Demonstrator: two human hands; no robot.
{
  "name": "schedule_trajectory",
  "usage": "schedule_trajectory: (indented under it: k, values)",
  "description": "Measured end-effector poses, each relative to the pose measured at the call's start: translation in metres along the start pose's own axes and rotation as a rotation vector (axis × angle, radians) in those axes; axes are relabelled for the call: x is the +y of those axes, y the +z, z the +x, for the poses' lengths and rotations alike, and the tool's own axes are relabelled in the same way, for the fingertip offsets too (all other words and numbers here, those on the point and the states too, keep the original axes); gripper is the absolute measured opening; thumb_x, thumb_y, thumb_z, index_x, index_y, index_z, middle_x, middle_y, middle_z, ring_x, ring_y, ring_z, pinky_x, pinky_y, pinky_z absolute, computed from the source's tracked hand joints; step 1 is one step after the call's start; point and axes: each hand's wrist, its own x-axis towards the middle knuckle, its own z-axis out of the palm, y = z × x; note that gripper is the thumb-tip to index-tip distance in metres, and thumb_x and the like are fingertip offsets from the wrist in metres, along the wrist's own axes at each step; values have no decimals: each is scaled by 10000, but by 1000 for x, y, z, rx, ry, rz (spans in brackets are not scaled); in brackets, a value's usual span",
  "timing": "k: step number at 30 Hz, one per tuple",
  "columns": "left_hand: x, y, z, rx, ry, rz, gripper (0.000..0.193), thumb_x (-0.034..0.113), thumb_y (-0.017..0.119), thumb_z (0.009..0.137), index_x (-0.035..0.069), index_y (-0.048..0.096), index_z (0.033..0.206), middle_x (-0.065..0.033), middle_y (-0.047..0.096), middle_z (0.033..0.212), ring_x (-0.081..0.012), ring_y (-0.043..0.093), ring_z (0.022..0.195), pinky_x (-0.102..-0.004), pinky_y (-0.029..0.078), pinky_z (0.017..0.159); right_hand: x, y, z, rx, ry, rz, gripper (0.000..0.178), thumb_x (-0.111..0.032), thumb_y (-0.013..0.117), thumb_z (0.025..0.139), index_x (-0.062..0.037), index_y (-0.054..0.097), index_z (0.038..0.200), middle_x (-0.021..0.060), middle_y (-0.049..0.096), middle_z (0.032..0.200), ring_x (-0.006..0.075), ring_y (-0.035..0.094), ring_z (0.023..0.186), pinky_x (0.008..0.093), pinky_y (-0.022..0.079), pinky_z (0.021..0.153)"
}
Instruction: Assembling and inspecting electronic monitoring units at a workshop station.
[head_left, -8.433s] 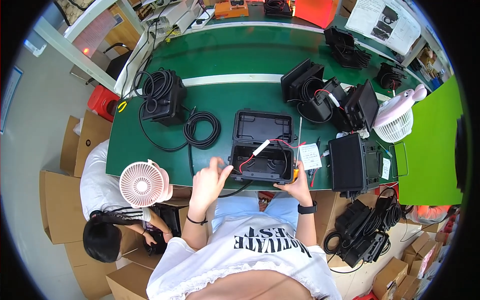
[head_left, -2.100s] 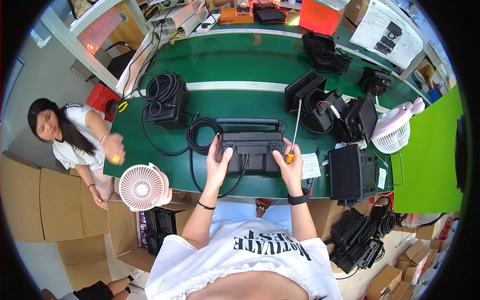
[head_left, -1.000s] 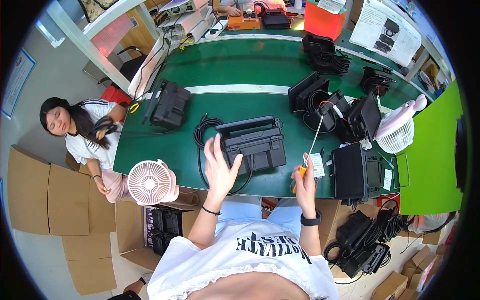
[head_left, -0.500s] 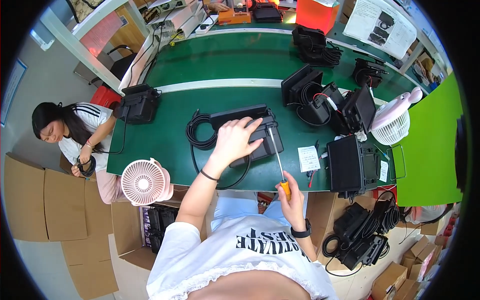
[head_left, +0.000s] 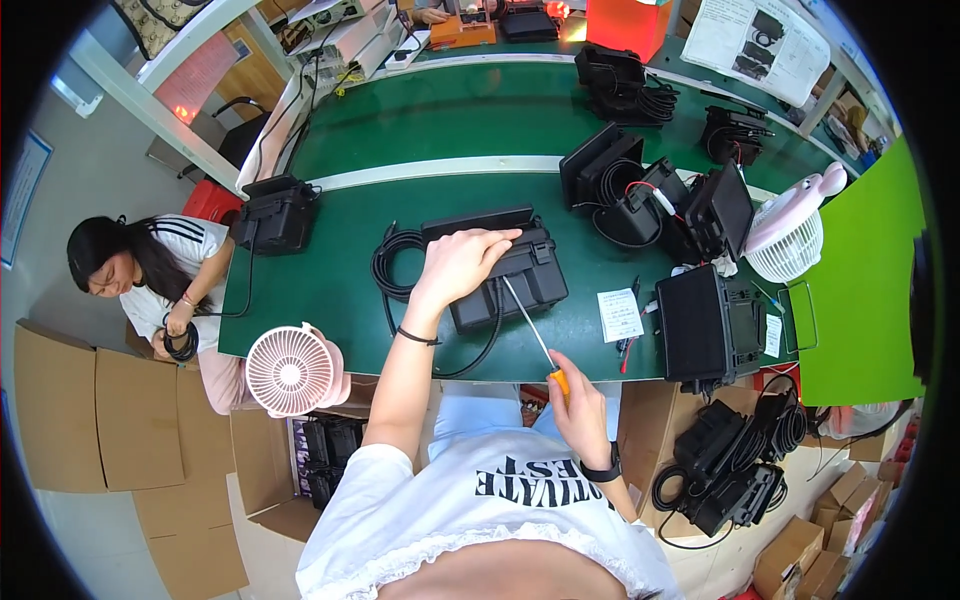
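Squarely between both arms, a black hard-plastic box (head_left: pixel 533 284) sits on the green table (head_left: pixel 335 300), its ribbed front facing the person. The left hand (head_left: pixel 468 264) lies across its top, fingers stretched toward the right and hiding part of it; whether they grip an edge I cannot tell. The right hand (head_left: pixel 580 408) is curled around the yellow handle of one screwdriver (head_left: pixel 561 382), the thin metal shaft slanting up to the box's front, though exact contact is too small to judge.

A smooth black cable runs from that front toward the table's near edge, just left of the shaft; one round coil (head_left: pixel 381 266) lies beside the box. Two fans with slotted plastic grilles flank the work: a round pink one (head_left: pixel 290 371) at left, a pale one with two long ears (head_left: pixel 790 242) at right. Another black box (head_left: pixel 278 215) stands at the far left, one more with a flat panel (head_left: pixel 688 325) at right, near a paper slip (head_left: pixel 620 315). A co-worker (head_left: pixel 187 255) at left holds coiled cable (head_left: pixel 180 346).
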Motion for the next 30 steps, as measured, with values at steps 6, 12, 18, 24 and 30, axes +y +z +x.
schedule_trajectory:
  k: [6, 12, 18, 24, 30]
  values:
    - [8, 2, -4, 34, -59, 26, 272, 369, 545, 972, 252, 732, 1132, -78, 732, 1019, -296, 706, 863, -394, 576, 713, -17, -8, -2, -25, 8, -191, 397, -57, 593, 929, -90, 558, 1323, 198, 677, 989, 373, 673, 817, 421, 541, 688]
    - [7, 8, -9, 120, -95, 39, 239, 337, 570, 962, 234, 745, 1087, -70, 739, 968, -300, 710, 815, -395, 580, 690, -2, 8, -6, 50, -87, -173, 409, -65, 591, 935, -98, 546, 1340, 163, 678, 922, 309, 677, 732, 371, 544, 625]
    - [3, 18, -13, 272, -54, 17, 207, 285, 597, 949, 178, 750, 1037, -79, 732, 892, -302, 707, 744, -398, 576, 628, -8, -1, -5, -209, 243, 395, 427, -71, 565, 959, -109, 497, 1379, 149, 665, 836, 266, 688, 703, 325, 534, 619]
    - [6, 19, -21, 336, -96, 22, 168, 252, 627, 932, 163, 748, 1006, -68, 730, 878, -294, 706, 730, -377, 575, 622, -7, -8, -12, -209, 118, 268, 395, -111, 552, 984, -102, 487, 1373, 84, 638, 766, 166, 650, 619, 306, 517, 592]
    - [6, 20, -22, 350, -88, 14, 162, 251, 628, 929, 167, 746, 1004, -72, 730, 874, -294, 705, 729, -383, 576, 625, -21, -3, -16, -387, 290, 478, 408, -127, 502, 1015, -104, 406, 1411, 63, 583, 711, 151, 616, 571, 294, 491, 542]
